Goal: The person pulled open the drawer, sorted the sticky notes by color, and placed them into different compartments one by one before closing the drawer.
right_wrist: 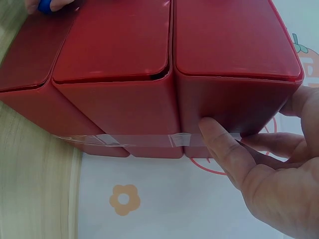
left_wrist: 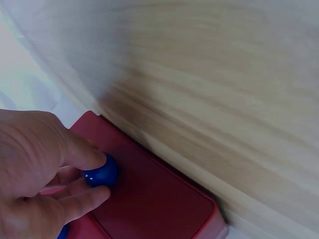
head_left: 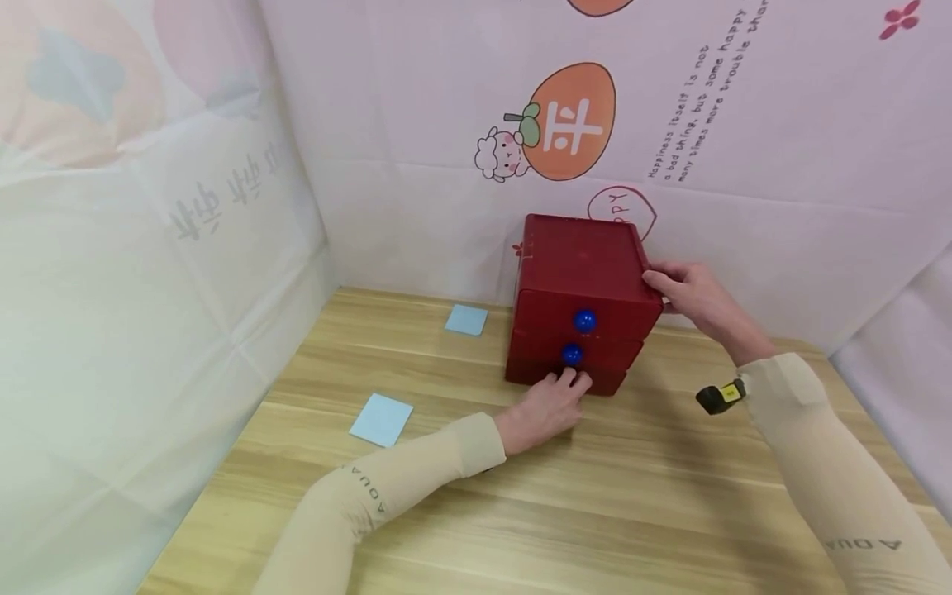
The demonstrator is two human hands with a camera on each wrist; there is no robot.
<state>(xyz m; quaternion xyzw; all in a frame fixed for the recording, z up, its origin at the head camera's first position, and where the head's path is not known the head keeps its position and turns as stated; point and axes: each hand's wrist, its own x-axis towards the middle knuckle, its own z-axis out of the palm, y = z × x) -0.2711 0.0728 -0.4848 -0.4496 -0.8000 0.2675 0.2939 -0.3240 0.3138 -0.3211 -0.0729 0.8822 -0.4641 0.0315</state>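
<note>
A red three-drawer box (head_left: 583, 256) stands on the wooden table with round blue knobs on its front. In the head view, the top knob (head_left: 585, 321) and the middle knob (head_left: 571, 354) show. My left hand (head_left: 546, 409) is at the lowest drawer, covering its knob there. The left wrist view shows the thumb and fingers pinching that blue knob (left_wrist: 102, 172). This drawer's front looks flush with the box. My right hand (head_left: 695, 297) rests on the box's upper right side, thumb at the top edge. In the right wrist view, its extended fingers (right_wrist: 224, 144) touch the side wall.
Two light blue paper squares lie left of the box, one farther back (head_left: 466, 320) and one nearer (head_left: 381, 420). A printed white cloth (head_left: 416, 215) hangs behind the box. Clear tape (right_wrist: 144, 140) runs along the box's side. Wooden table (head_left: 632, 512) extends in front.
</note>
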